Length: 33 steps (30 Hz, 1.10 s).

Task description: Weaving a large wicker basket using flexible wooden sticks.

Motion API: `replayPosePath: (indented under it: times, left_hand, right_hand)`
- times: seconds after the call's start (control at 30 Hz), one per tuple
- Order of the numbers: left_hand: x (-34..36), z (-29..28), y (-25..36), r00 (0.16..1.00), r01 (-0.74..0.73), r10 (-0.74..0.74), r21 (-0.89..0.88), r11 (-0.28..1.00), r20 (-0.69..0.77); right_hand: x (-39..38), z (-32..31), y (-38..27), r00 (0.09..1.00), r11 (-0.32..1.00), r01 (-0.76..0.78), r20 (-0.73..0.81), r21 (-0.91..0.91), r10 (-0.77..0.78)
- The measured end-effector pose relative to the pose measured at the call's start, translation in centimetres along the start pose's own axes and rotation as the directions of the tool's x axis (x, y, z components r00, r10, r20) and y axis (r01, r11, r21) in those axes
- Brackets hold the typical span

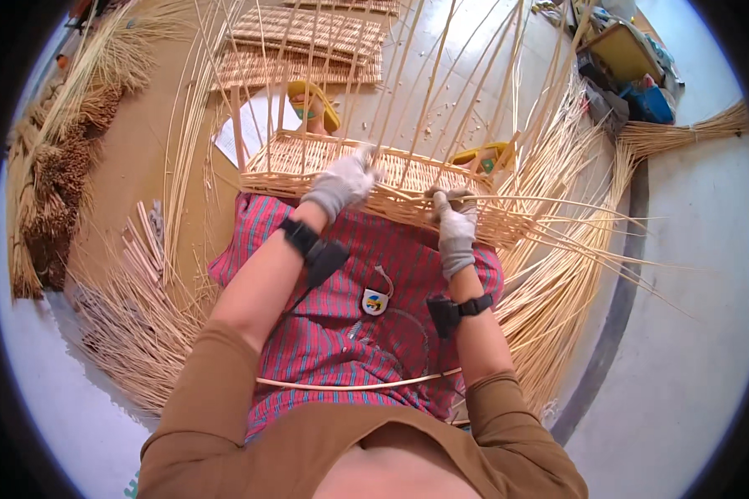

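Note:
A half-woven wicker basket (pixel 374 181) lies across my lap, with low woven sides and tall upright stakes (pixel 429 91) standing from its edge. My left hand (pixel 345 181), in a white knit glove, is at the near wall left of the middle. Its fingers are smeared by motion beside a stake, so their grip does not show. My right hand (pixel 456 229), also gloved and dirty at the fingertips, is closed on the near rim toward the right corner. Several loose weaving strands (pixel 591 208) trail out to the right from that corner.
Long pale canes (pixel 558 291) lie in a heap on the right; more canes (pixel 141 333) are at lower left. Dark-ended bundles (pixel 66 183) stand far left. Woven panels (pixel 304 46) lie ahead, near a white sheet (pixel 254 129) and yellow slippers (pixel 320 104). Checked cloth (pixel 324 299) covers my lap.

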State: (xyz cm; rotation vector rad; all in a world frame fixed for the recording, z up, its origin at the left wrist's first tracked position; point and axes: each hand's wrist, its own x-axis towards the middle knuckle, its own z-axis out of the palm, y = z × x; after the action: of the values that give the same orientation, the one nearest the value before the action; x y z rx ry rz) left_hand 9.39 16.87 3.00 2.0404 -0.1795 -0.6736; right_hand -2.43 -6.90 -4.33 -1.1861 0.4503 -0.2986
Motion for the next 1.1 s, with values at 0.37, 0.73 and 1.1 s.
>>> replayPosePath:
  times: [0.37, 0.73, 1.1]
  left_hand:
    - [2.1, 3.0, -2.8, 0.990, 0.088, -0.050, -0.301, 0.950, 0.130]
    - [3.3, 8.3, -1.8, 0.977, 0.047, -0.154, -0.554, 0.831, -0.149]
    - [0.5, 6.7, 1.7, 0.865, -0.191, -0.037, -0.396, 0.898, -0.501]
  right_hand:
    - [7.7, 11.6, -9.6, 0.779, 0.547, 0.625, 0.412, -0.556, -0.472]
    - [-1.5, 2.9, -1.8, 0.930, 0.925, 0.368, 0.056, -0.094, -0.364]
    - [1.6, -8.9, -5.9, 0.888, 0.981, 0.105, -0.459, 0.163, -0.019]
